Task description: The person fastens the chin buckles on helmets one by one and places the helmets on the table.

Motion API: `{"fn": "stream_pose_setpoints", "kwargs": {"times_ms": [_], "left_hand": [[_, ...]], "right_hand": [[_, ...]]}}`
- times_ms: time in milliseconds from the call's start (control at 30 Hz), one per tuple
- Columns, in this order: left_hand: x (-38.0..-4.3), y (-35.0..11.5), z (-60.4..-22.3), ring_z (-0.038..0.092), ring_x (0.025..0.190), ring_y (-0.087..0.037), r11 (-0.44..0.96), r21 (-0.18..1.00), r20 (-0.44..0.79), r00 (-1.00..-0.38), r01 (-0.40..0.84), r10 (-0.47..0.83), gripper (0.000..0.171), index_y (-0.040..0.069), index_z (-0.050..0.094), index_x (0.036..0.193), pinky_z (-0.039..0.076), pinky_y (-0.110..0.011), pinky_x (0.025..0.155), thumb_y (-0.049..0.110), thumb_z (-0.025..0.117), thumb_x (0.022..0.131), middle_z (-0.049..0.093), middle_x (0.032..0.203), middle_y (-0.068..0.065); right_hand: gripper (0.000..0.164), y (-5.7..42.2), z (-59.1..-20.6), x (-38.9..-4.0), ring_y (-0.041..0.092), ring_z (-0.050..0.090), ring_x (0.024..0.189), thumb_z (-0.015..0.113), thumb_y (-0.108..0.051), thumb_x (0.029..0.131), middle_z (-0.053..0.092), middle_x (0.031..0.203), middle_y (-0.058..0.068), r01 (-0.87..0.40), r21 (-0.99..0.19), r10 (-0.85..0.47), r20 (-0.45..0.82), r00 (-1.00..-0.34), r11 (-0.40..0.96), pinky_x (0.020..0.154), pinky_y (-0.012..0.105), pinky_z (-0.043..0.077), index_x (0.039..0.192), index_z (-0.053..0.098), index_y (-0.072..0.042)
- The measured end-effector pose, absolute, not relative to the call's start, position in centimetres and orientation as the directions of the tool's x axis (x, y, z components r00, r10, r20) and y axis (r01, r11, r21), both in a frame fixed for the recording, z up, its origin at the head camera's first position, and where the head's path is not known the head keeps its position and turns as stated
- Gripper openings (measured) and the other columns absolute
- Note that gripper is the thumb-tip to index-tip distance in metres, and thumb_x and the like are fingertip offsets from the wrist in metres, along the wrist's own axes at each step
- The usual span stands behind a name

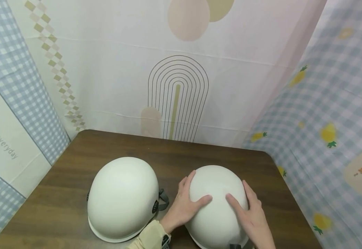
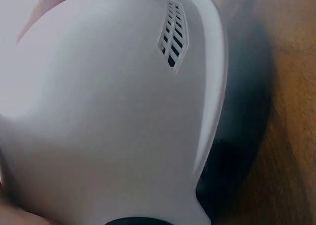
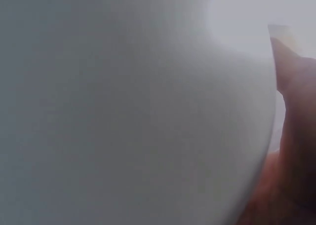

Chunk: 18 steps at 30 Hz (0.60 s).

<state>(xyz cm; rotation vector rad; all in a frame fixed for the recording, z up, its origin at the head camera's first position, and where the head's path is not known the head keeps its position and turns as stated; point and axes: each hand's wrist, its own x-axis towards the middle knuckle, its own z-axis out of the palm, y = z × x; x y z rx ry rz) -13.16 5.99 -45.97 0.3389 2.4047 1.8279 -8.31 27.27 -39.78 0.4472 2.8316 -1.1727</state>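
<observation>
Both hands hold a smooth white helmet (image 1: 216, 183) at the right of the wooden table. My left hand (image 1: 185, 206) grips its left side, thumb on top of the shell. On the other side is my right hand (image 1: 253, 214), its fingers along the shell and its thumb pointing inward near the left thumb. The left wrist view shows the shell (image 2: 118, 111) close up with a slotted vent (image 2: 173, 37) near the rim. In the right wrist view, blurred white shell (image 3: 148, 111) fills most of the picture. The helmet's inside is hidden.
A second white helmet (image 1: 123, 193) rests dome up to the left, with a dark strap (image 1: 163, 200) on its right side. Brown wooden tabletop (image 1: 168, 154) lies around both. Patterned cloths (image 1: 121, 69) hang behind and along both sides.
</observation>
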Motion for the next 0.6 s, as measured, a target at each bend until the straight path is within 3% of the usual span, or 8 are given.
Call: {"fn": "stream_pose_setpoints", "kwargs": {"times_ms": [167,333,533,600], "left_hand": [[-13.1,5.9,-46.1,0.049,0.12,-0.037,0.241,0.962,0.068,-0.967,0.128,0.245,0.095,0.04,0.015,0.154,0.046,-0.058,0.085,0.063,0.069,0.079,0.026,0.153,-0.011],[-13.1,5.6,-46.3,0.05,0.118,-0.037,0.236,0.962,0.072,-0.963,0.135,0.259,0.094,0.038,0.013,0.155,0.047,-0.056,0.084,0.061,0.067,0.082,0.03,0.149,-0.015],[-13.2,5.1,-46.4,0.051,0.117,-0.037,0.216,0.968,0.069,-0.959,0.131,0.274,0.09,0.036,0.012,0.155,0.048,-0.055,0.082,0.056,0.066,0.086,0.031,0.148,-0.017],[-13.3,5.0,-46.5,0.051,0.117,-0.037,0.216,0.968,0.067,-0.958,0.13,0.278,0.09,0.036,0.011,0.155,0.048,-0.054,0.082,0.055,0.066,0.086,0.031,0.148,-0.017]], "right_hand": [[0.085,27.2,-39.1,-8.0,0.042,0.029,0.134,0.058,-0.065,0.087,0.015,0.161,0.005,0.219,-0.702,0.222,-0.089,-0.971,0.678,0.082,0.068,0.044,0.156,0.016,-0.035],[0.077,27.4,-38.5,-7.6,0.041,0.017,0.143,0.061,-0.059,0.088,0.01,0.161,-0.007,0.19,-0.778,0.23,-0.06,-0.971,0.599,0.093,0.072,0.035,0.153,0.026,-0.036],[0.101,27.6,-38.3,-7.7,0.052,0.0,0.141,0.057,-0.062,0.089,-0.023,0.159,0.008,0.297,-0.734,0.278,-0.152,-0.948,0.61,0.097,0.075,0.024,0.157,0.001,-0.012],[0.104,27.6,-38.3,-7.7,0.053,-0.003,0.141,0.055,-0.063,0.09,-0.024,0.157,0.016,0.316,-0.706,0.275,-0.176,-0.945,0.634,0.097,0.074,0.025,0.155,0.0,-0.004]]}}
